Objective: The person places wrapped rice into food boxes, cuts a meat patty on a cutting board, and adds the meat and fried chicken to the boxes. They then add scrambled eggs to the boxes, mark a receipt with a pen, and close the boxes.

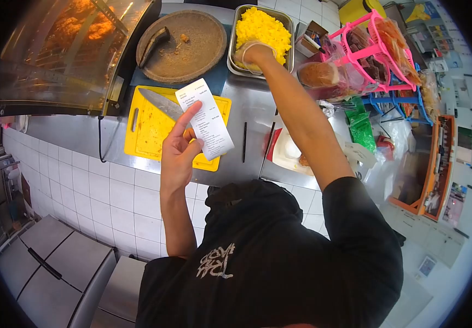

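My left hand (180,153) pinches a printed paper receipt (212,128) between thumb and fingers, with the index finger stretched over its face. The receipt hovers over a yellow cutting board (149,139), where a knife (158,100) lies partly covered by the paper. My right hand (256,56), in what looks like a clear plastic glove, reaches into a metal tray (232,41) of crumbly yellow food (260,28). Its fingers are mostly hidden by the glove and food, so their grip does not show.
A round stone mortar (203,52) with a dark pestle (154,46) stands behind the board. To the left is a glass-fronted cabinet (44,71) with fried food. Pink baskets (375,52) of packets, a bagged brown item (319,74) and a green packet (360,123) crowd the right.
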`<act>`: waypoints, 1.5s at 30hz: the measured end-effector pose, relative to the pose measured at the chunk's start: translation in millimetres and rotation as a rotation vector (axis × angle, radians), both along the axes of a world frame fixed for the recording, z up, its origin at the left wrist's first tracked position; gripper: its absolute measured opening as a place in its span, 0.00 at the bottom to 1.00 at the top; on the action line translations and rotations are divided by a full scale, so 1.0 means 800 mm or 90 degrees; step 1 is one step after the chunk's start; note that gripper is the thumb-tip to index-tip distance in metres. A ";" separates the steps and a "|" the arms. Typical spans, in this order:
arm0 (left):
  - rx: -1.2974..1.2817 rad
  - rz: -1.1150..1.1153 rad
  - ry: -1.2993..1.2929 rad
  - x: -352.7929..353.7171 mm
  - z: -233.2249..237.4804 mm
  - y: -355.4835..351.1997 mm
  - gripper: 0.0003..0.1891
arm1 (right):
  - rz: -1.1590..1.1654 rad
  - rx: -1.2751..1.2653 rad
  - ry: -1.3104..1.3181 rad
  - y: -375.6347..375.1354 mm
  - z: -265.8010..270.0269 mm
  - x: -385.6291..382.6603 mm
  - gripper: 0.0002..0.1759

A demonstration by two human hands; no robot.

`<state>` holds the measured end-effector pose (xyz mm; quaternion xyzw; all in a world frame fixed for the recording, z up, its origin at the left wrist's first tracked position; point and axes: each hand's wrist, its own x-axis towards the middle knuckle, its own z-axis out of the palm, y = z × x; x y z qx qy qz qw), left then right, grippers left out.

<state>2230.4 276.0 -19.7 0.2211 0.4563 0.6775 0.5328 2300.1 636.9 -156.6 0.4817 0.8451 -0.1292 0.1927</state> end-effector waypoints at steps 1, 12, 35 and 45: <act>0.001 0.000 0.003 -0.001 -0.001 -0.001 0.35 | 0.000 0.001 0.003 -0.013 0.011 0.003 0.34; -0.036 0.031 0.004 0.001 -0.009 -0.008 0.24 | -0.176 -0.028 0.212 -0.009 0.028 0.053 0.47; -0.134 -0.180 0.151 0.012 -0.007 -0.018 0.06 | -0.356 -0.124 0.449 0.020 0.006 0.087 0.48; -0.094 -0.281 0.801 0.099 -0.055 -0.001 0.16 | -0.381 -1.168 0.978 -0.086 0.120 0.229 0.21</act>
